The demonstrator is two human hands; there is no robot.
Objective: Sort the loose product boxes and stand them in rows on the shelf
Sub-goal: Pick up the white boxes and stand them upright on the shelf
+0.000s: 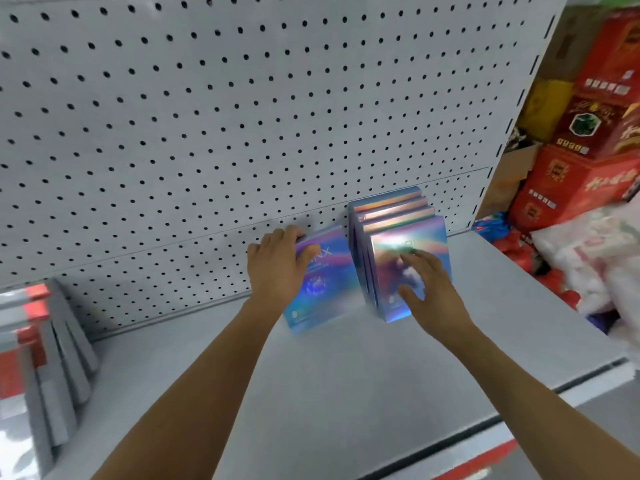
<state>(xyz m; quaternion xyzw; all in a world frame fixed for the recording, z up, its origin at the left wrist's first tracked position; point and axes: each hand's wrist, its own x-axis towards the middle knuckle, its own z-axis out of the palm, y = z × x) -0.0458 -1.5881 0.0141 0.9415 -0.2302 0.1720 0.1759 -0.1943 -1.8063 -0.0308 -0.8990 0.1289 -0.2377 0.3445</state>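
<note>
— Boxes first: where did you have them?

— My left hand (pixel 277 261) gripped a loose holographic box (pixel 322 289) by its upper left corner, fingers curled over the top edge and thumb across the face. That box leaned tilted, its bottom edge down on the grey shelf (pixel 346 393), its right side running behind the row of standing boxes (pixel 398 237) at its three o'clock.

— And the other hand?

— My right hand (pixel 427 292) lay flat against the face of the front box (pixel 408 271) in that row, fingers straight and slightly spread, pressing it, not curled round anything. The row counted about four boxes, upright, packed face to back, running toward twelve o'clock until the rearmost met the pegboard back panel (pixel 207 116).

— What sat further out?

— At nine o'clock from my hands, well apart along the same shelf, I saw a fanned group of grey and red boxes (pixel 41 341) leaning against each other. Out at three o'clock, past the shelf's end upright, red cartons (pixel 571 188) were stacked, with white plastic bags (pixel 595 258) in front of them and something blue and red crumpled beneath; I couldn't tell what. Toward five o'clock ran the shelf's front rail (pixel 485 441), with a red strip showing below it.
</note>
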